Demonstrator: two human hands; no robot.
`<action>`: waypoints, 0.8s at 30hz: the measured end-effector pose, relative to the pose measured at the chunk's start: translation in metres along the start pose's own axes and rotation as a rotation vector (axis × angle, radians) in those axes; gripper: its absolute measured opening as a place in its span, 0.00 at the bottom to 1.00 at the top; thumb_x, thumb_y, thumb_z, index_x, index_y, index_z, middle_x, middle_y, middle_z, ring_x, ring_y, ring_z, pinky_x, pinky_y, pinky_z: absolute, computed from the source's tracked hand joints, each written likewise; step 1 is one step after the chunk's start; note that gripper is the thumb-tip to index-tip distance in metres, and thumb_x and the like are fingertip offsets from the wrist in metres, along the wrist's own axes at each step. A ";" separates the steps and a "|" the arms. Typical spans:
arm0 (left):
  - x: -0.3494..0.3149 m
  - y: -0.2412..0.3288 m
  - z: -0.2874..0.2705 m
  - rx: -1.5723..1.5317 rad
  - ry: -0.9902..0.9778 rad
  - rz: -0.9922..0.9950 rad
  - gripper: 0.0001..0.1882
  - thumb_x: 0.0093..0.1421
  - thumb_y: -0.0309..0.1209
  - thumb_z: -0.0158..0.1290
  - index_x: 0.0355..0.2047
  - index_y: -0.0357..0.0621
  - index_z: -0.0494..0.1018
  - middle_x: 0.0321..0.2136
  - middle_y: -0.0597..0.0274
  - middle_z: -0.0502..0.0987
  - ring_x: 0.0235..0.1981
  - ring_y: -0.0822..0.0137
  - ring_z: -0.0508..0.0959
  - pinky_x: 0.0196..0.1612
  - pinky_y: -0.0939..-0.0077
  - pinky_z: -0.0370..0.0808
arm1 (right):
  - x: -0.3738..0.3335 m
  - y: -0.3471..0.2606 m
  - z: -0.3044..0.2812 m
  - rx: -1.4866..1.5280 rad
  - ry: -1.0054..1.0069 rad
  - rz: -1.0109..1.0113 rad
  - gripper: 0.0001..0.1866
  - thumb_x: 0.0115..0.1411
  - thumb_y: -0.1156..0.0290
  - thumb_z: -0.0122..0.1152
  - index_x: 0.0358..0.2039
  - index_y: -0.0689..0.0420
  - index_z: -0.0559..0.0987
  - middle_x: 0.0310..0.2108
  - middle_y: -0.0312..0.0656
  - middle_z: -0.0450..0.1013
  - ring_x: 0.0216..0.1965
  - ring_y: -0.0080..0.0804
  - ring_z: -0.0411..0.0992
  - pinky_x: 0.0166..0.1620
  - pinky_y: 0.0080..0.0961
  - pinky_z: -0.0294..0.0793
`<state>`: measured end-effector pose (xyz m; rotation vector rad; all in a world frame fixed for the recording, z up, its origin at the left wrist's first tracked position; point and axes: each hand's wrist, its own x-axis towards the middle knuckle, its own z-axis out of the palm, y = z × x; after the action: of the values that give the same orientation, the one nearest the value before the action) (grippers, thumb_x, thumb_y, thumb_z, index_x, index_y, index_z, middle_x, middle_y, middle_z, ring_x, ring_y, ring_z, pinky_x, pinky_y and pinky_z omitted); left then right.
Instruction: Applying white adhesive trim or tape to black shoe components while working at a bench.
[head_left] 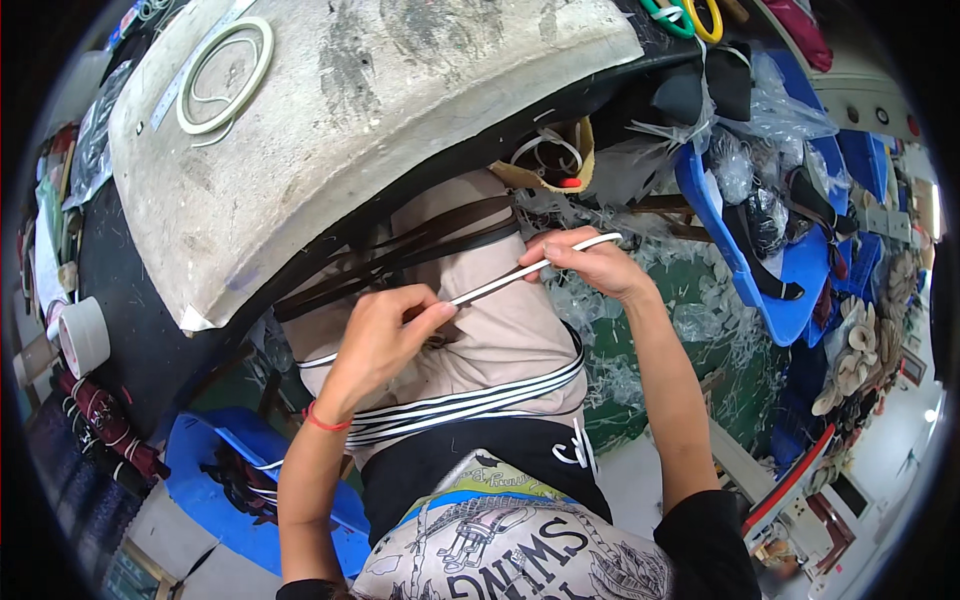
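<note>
A narrow white strip (505, 281) with a dark edge is stretched between my hands above my lap. My left hand (395, 325) pinches its near-left end between thumb and fingers. Farther right, my right hand (590, 262) grips the strip close to the other end, and a short tip sticks out past the fingers. Beneath the strip, dark brown straps (400, 262) lie across my beige trousers. Black-and-white striped straps (480, 400) run over the upper part of my lap.
A pale stained board (330, 130) lies on the dark table, bearing a coil of white strip (266, 62). A white tape roll (84, 336) stands at left. Blue bins (715, 235) hold straps and plastic. A yellow container (520, 177) hangs below the table edge; scraps litter the green floor (640, 345).
</note>
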<state>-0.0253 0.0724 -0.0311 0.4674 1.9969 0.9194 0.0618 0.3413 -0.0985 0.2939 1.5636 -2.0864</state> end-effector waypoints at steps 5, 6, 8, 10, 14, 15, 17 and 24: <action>-0.027 -0.021 -0.020 0.024 0.077 -0.103 0.12 0.57 0.36 0.55 0.27 0.37 0.77 0.16 0.57 0.73 0.17 0.70 0.71 0.23 0.76 0.67 | 0.002 0.001 -0.004 0.003 -0.034 0.045 0.19 0.62 0.59 0.54 0.41 0.62 0.80 0.33 0.43 0.78 0.40 0.28 0.74 0.49 0.25 0.67; -0.033 -0.023 -0.024 0.052 0.111 -0.130 0.12 0.57 0.36 0.55 0.27 0.37 0.77 0.15 0.58 0.73 0.17 0.71 0.71 0.23 0.76 0.66 | 0.002 0.001 -0.004 -0.011 -0.027 0.045 0.18 0.62 0.60 0.54 0.41 0.62 0.80 0.33 0.43 0.78 0.40 0.28 0.74 0.49 0.25 0.68; -0.048 -0.028 -0.032 0.079 0.145 -0.173 0.12 0.57 0.35 0.56 0.26 0.35 0.77 0.15 0.57 0.73 0.17 0.71 0.71 0.23 0.76 0.66 | 0.001 0.005 -0.006 0.008 -0.024 0.034 0.18 0.61 0.59 0.54 0.41 0.62 0.80 0.33 0.43 0.78 0.40 0.28 0.74 0.49 0.25 0.68; -0.064 -0.038 -0.041 0.107 0.182 -0.217 0.12 0.56 0.34 0.56 0.26 0.34 0.76 0.15 0.56 0.73 0.17 0.72 0.71 0.23 0.76 0.67 | 0.002 0.007 -0.006 0.028 -0.023 0.021 0.18 0.61 0.59 0.55 0.41 0.62 0.80 0.33 0.43 0.78 0.40 0.28 0.74 0.49 0.25 0.67; -0.092 -0.066 -0.055 0.147 0.310 -0.197 0.12 0.55 0.32 0.56 0.24 0.32 0.76 0.15 0.59 0.74 0.19 0.75 0.73 0.24 0.78 0.67 | 0.001 0.005 -0.003 0.023 -0.002 0.031 0.18 0.61 0.59 0.55 0.41 0.62 0.80 0.33 0.42 0.78 0.40 0.28 0.74 0.49 0.25 0.68; -0.097 -0.072 -0.059 0.141 0.320 -0.216 0.12 0.56 0.32 0.56 0.24 0.32 0.76 0.15 0.59 0.74 0.18 0.75 0.72 0.23 0.79 0.66 | 0.001 0.004 -0.002 0.015 -0.001 0.032 0.18 0.61 0.59 0.55 0.41 0.62 0.80 0.33 0.42 0.78 0.40 0.28 0.74 0.48 0.25 0.68; -0.107 -0.084 -0.065 0.134 0.333 -0.234 0.13 0.56 0.33 0.56 0.24 0.32 0.76 0.14 0.60 0.74 0.18 0.76 0.72 0.23 0.79 0.65 | 0.001 0.003 -0.002 0.004 0.000 0.031 0.18 0.61 0.60 0.55 0.41 0.62 0.80 0.33 0.42 0.78 0.39 0.28 0.74 0.48 0.25 0.68; -0.135 -0.112 -0.084 0.176 0.377 -0.343 0.14 0.56 0.34 0.57 0.23 0.32 0.76 0.15 0.62 0.74 0.17 0.76 0.69 0.21 0.80 0.63 | -0.001 -0.005 0.006 -0.046 0.071 0.044 0.16 0.57 0.62 0.61 0.38 0.62 0.81 0.32 0.42 0.78 0.38 0.26 0.74 0.45 0.24 0.69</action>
<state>-0.0177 -0.1206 -0.0106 0.0371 2.4167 0.6528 0.0609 0.3369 -0.0923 0.3866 1.6284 -2.0239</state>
